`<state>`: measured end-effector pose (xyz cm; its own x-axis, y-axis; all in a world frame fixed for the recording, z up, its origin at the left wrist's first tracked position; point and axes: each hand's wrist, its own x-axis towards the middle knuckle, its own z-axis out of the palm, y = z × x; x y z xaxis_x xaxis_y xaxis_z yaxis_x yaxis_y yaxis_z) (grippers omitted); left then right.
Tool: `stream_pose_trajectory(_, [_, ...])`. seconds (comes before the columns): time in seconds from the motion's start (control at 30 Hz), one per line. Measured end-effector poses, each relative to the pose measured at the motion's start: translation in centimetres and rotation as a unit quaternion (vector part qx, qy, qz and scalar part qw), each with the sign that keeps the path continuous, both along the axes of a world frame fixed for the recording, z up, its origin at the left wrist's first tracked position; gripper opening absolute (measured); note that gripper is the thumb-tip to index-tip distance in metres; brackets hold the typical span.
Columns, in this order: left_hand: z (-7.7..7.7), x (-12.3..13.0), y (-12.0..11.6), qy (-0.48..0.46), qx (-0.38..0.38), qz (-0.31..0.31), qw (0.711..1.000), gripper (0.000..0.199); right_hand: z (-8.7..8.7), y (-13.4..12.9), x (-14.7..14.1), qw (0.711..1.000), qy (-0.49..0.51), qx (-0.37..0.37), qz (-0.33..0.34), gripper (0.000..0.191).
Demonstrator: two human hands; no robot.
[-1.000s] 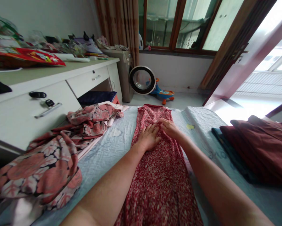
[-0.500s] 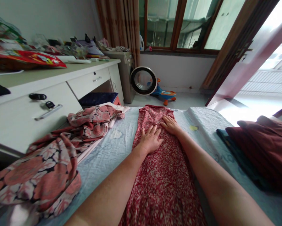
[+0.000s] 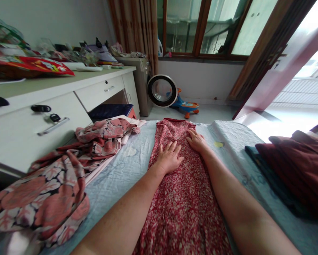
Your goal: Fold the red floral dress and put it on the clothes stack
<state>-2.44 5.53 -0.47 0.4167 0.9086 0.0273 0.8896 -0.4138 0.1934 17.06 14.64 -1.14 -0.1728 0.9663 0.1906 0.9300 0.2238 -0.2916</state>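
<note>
A red garment with a pale speckled pattern (image 3: 185, 198) lies lengthwise down the middle of a light blue quilted sheet (image 3: 137, 156). My left hand (image 3: 169, 157) rests flat on it, fingers spread, left of its centre line. Farther up and to the right, my right hand (image 3: 196, 141) lies on the garment's right edge near the top, its fingers stretched out. Neither hand grips the cloth. The garment's far end is narrow and dark red at its border; its near end runs out of view between my forearms.
A crumpled pink floral cloth (image 3: 47, 191) lies at the left, beside a white drawer cabinet (image 3: 102, 88). Folded dark red clothes (image 3: 299, 166) are stacked at the right. Beyond the bed are a washing machine's open round door (image 3: 162, 90) and a blue ride-on toy (image 3: 185, 105).
My right hand has slid a little to the right, from the upper middle of the garment to its right edge. My left hand has stayed in place.
</note>
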Motion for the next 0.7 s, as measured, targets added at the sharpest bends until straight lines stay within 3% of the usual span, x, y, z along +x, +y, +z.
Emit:
stream_pose_trajectory(0.23, [0.33, -0.02, -0.07, 0.011, -0.009, -0.001, 1.000, 0.064, -0.03, 0.21, 0.29, 0.999, -0.007, -0.012, -0.037, 0.059])
stream_pose_trajectory(0.47, [0.23, -0.05, -0.05, 0.010, -0.003, -0.002, 1.000, 0.063, 0.59, 0.20, 0.83, 0.996, 0.030, 0.064, -0.049, 0.042])
stream_pose_trajectory(0.6, [0.24, -0.04, -0.08, 0.010, -0.008, 0.000, 1.000, 0.064, 0.20, 0.10, 0.78, 0.999, 0.001, 0.043, -0.024, 0.037])
stream_pose_trajectory(0.7, [0.21, -0.05, -0.07, 0.008, -0.008, -0.001, 1.000, 0.063, -0.29, 0.14, 0.89, 0.998, -0.005, 0.037, -0.044, 0.041])
